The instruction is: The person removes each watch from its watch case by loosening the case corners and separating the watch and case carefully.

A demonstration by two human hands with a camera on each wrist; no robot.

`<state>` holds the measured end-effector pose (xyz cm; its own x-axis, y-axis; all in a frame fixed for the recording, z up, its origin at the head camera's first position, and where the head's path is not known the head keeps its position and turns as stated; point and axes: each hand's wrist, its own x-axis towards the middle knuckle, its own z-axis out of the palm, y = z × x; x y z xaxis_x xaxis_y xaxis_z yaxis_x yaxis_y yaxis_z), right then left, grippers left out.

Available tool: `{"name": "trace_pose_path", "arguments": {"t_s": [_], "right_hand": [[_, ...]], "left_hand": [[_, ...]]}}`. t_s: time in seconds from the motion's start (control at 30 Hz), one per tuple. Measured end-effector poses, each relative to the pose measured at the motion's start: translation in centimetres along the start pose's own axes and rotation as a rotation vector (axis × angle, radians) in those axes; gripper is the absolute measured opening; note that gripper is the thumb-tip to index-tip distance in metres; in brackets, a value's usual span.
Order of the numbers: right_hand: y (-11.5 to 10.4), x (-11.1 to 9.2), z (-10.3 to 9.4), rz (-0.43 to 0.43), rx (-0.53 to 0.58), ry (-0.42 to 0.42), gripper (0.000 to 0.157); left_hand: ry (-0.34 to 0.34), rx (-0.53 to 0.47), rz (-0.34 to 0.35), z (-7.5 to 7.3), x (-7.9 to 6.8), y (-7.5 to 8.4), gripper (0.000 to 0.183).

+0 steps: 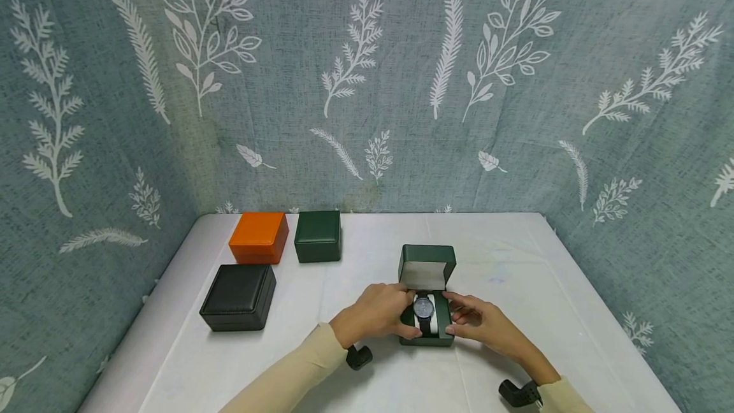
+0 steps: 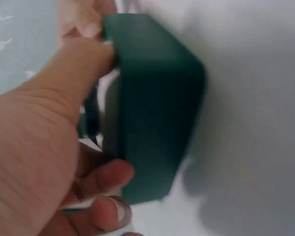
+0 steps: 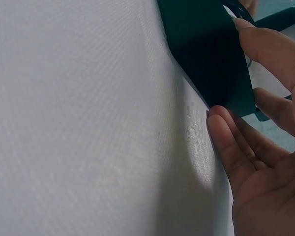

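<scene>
A green watch box (image 1: 410, 336) stands on the table with its lid (image 1: 427, 260) raised at the back. Inside, a wristwatch (image 1: 424, 308) with a dark dial and black strap sits around a white cushion (image 1: 434, 324). My left hand (image 1: 381, 311) grips the box's left side, thumb near the front and fingers towards the hinge. From the right, my right hand (image 1: 478, 320) holds the other side between thumb and fingers. In the left wrist view, the left thumb lies over the edge of the box (image 2: 157, 108). The right wrist view shows the right fingertips (image 3: 219, 123) at its lower corner.
At the left of the white table (image 1: 321, 375) stand three lidded boxes, all shut: an orange box (image 1: 258, 234), another green box (image 1: 318, 234) and a larger black box (image 1: 237, 298). Leaf-patterned cloth (image 1: 367, 81) hangs behind the table and at its sides.
</scene>
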<state>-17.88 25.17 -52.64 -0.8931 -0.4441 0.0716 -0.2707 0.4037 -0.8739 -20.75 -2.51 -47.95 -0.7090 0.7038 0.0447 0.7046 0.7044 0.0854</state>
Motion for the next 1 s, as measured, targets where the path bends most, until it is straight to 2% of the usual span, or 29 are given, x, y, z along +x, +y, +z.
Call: {"name": "trace_pose_path", "arguments": {"t_s": [0.1,0.27,0.6,0.77,0.9,1.0], "right_hand": [[0.2,0.1,0.1,0.008,0.004,-0.009,0.068],[0.3,0.1,0.2,0.014,0.013,-0.008,0.068],[0.3,-0.1,0.3,0.018,0.014,0.008,0.068],[0.4,-0.2,0.3,0.011,0.000,0.010,0.068],[0.5,-0.1,0.2,-0.020,-0.021,0.027,0.068],[0.7,0.0,0.2,-0.035,-0.024,0.034,0.068]], "left_hand": [[0.000,-0.017,-0.014,-0.4,0.3,0.4,0.041],[0.005,-0.021,-0.040,-0.5,0.7,0.6,0.039],[0.029,0.047,-0.009,-0.3,1.2,0.4,0.053],[0.097,0.112,0.030,-0.2,0.8,0.5,0.062],[0.130,0.124,0.042,-0.2,0.6,0.4,0.066],[0.125,0.103,0.047,-0.1,0.6,0.3,0.070]]}}
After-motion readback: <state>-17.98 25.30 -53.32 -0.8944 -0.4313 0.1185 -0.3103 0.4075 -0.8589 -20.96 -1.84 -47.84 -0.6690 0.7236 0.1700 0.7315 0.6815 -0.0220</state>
